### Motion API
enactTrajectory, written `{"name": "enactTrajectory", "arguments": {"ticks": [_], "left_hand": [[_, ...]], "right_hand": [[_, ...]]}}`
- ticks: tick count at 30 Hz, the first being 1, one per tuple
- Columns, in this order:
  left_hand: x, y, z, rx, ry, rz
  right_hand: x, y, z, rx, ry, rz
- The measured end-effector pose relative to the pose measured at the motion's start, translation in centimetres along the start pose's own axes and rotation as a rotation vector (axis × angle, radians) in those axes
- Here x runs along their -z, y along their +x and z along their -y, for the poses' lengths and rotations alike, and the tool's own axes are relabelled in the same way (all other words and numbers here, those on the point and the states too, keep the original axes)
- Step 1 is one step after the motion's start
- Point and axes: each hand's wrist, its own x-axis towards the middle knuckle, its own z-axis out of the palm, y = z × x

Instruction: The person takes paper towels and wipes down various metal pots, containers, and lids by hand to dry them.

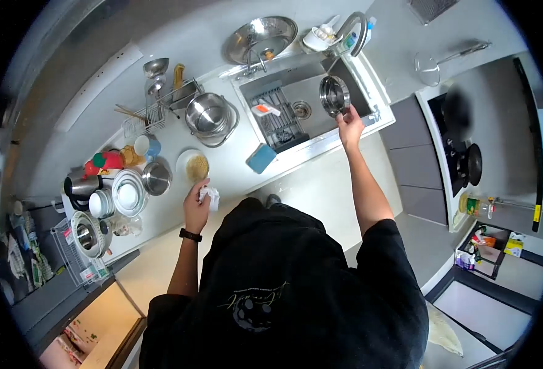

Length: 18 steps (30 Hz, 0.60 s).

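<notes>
Over the right part of the sink [320,140], my right hand [350,126] grips the rim of a small steel bowl [334,95]. My left hand [196,206] is at the counter's front edge with its fingers closed on a crumpled white cloth or tissue [210,197]. Just beyond my left fingertips sits a white bowl [185,161] with yellowish grains [197,167] in it. A blue sponge or cloth [261,158] lies on the counter at the sink's front left corner.
A steel pot [207,114] stands left of the sink, which holds a wire rack [277,117]. The faucet [360,31] arches behind. Plates [130,193], a steel bowl [156,178] and a blue mug [148,146] crowd the left counter. A stove [452,144] is at the right.
</notes>
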Motion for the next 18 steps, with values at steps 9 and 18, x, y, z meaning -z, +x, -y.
{"name": "enactTrajectory", "arguments": {"ticks": [9,18], "left_hand": [[-3.8,6.7,-2.2,-0.075,-0.246,0.0],[-7.6,9.5,-3.3,-0.048,-0.166,-0.104]], "right_hand": [[2.9,2.8,3.9,0.354,-0.281,0.029],[4.4,5.5,4.6,0.863,-0.38,0.226]]}}
